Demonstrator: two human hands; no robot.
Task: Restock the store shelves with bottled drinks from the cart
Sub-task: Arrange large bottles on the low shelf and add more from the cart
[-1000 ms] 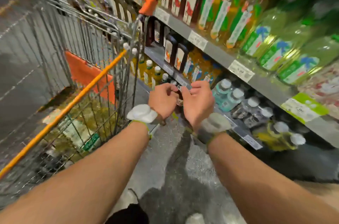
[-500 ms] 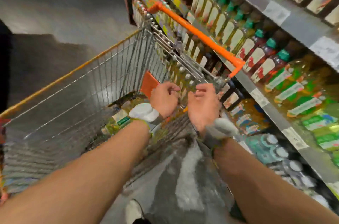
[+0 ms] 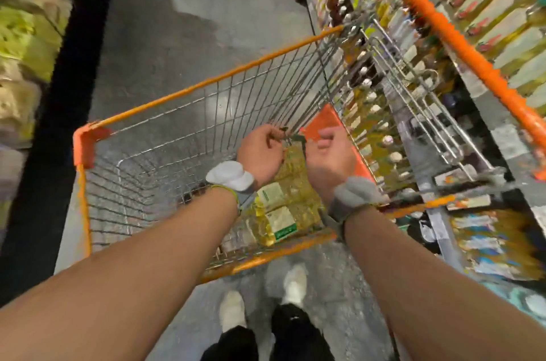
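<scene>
An orange-rimmed wire cart (image 3: 183, 91) stands in front of me in the aisle. Yellow drink bottles (image 3: 280, 213) with pale labels lie on their sides in its near right corner. My left hand (image 3: 260, 150) and my right hand (image 3: 331, 153) hover side by side above those bottles, inside the cart's rim. Both have loosely curled fingers and hold nothing. Each wrist wears a padded band. On the right, store shelves (image 3: 502, 20) hold rows of bottled drinks.
The cart's orange handle bar (image 3: 461, 44) and folded wire seat lie close against the right shelves. A dark display (image 3: 59, 112) with blurred goods borders the aisle on the left. Grey floor stretches ahead of the cart. My white shoes (image 3: 233, 310) stand just behind it.
My view has swung left from the shelves to over the cart. Both hands have moved from the lower shelf edge to above the bottles in the cart, still holding nothing.
</scene>
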